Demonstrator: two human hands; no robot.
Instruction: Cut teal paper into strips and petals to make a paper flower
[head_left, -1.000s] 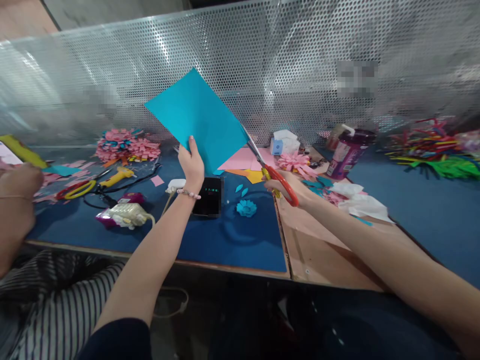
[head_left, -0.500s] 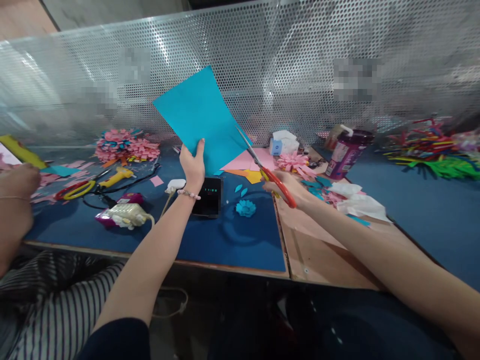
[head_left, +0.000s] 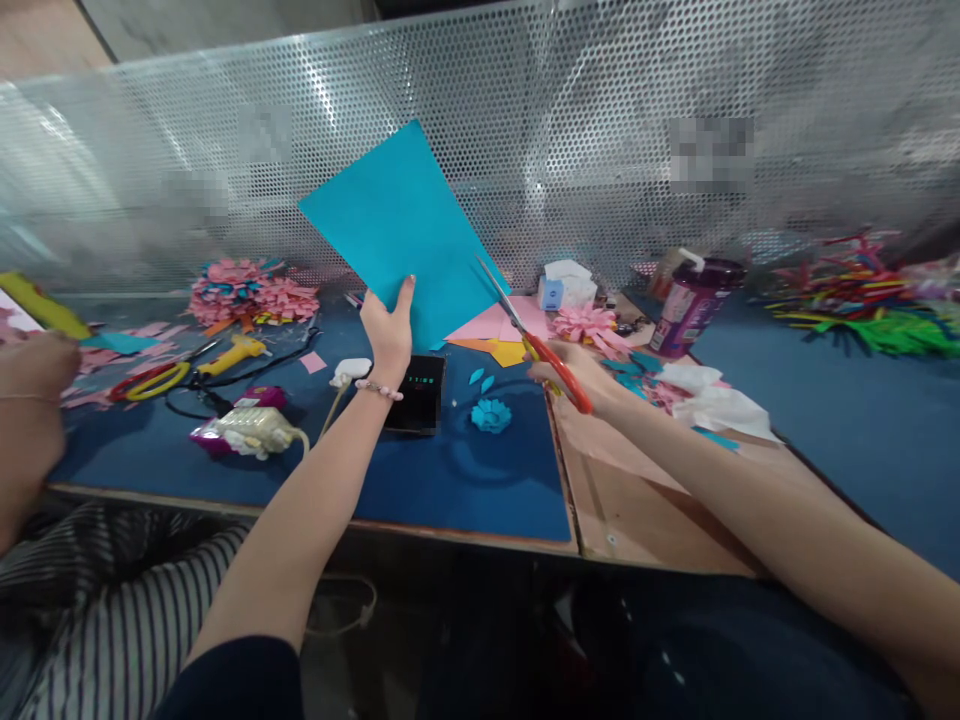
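Note:
My left hand (head_left: 390, 335) is closed on the lower edge of a teal paper sheet (head_left: 401, 230) and holds it up in the air, tilted, before the perforated metal screen (head_left: 600, 120). My right hand (head_left: 574, 370) grips red-and-yellow-handled scissors (head_left: 536, 335). Their blades point up and left, with the tips at the sheet's right edge. Under my hands, a small teal paper flower (head_left: 491, 415) and a black phone (head_left: 416, 392) lie on the blue mat (head_left: 465, 480).
Pink and yellow paper sheets (head_left: 487, 325), a pink paper flower (head_left: 592, 325), a purple bottle (head_left: 694, 305) and crumpled white tissue (head_left: 720, 405) lie right. A glue gun (head_left: 251, 430), scissors (head_left: 161, 378) and pink flowers (head_left: 251, 290) lie left. Another person's hand (head_left: 30, 400) and striped sleeve are at far left.
My left hand turned the teal sheet more upright and lifted it a little, with my thumb shifting on its edge. The scissors stayed near the sheet's right edge, moving slightly left.

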